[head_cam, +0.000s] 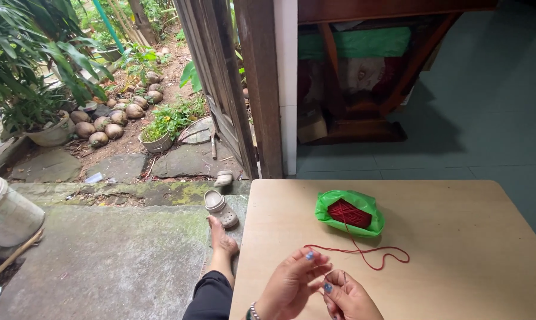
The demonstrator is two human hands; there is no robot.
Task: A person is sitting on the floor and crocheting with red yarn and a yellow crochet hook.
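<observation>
Item 1: green plastic bag (339, 208), crumpled and open at the top, on the desk (458, 249) at centre frame, wrapped round a red yarn ball (350, 213). Labels, signs, screens: none in view.

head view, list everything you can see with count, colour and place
table: one, light wood, lower right
yarn ball: one, red, in a green bag on the table
bag: one, green plastic, open around the yarn ball
yarn strand: one, red, looping from the ball across the table to the hands
clogs: two, beige, on the step left of the table
coconuts: a cluster, brown, on the garden soil
potted plants: two pots, pale, in the garden
bucket: one, white, far left
door: one, dark wood, open
foot: one, bare, on the step
left hand: fingers pinching the strand
right hand: holding a thin hook or needle at the strand
</observation>
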